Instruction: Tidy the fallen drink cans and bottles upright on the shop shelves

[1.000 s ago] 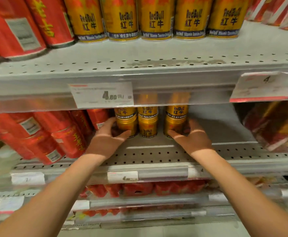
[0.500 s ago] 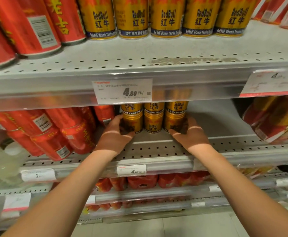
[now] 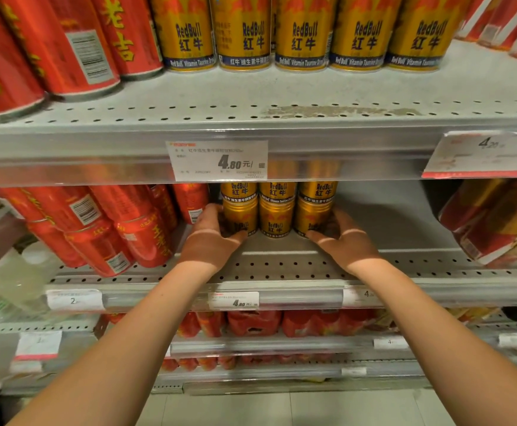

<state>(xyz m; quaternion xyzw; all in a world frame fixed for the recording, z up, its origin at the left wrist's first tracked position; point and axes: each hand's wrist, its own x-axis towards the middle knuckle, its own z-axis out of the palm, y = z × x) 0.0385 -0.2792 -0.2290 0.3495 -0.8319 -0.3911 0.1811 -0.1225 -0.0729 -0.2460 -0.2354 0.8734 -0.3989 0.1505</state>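
Three stacks of gold Red Bull cans stand upright side by side on the middle shelf (image 3: 281, 265), two cans high. My left hand (image 3: 211, 238) wraps around the lower left gold can (image 3: 240, 218), thumb in front. My right hand (image 3: 340, 238) cups the lower right gold can (image 3: 311, 215) from the right side. The middle gold can (image 3: 276, 218) stands between them, untouched. The upper cans are partly hidden behind the shelf edge and a price tag (image 3: 217, 159).
Red cans (image 3: 134, 229) stand tilted in a group left of my left hand. Red and gold multipacks (image 3: 496, 219) lie at the right. Bare shelf lies between them and the gold cans. More gold cans (image 3: 303, 32) stand upright on the top shelf. Lower shelves hold red packs (image 3: 254, 322).
The three stacks have closed up tightly together and moved slightly back. Both hands stayed on the outer lower cans. The camera has moved closer to the shelf.
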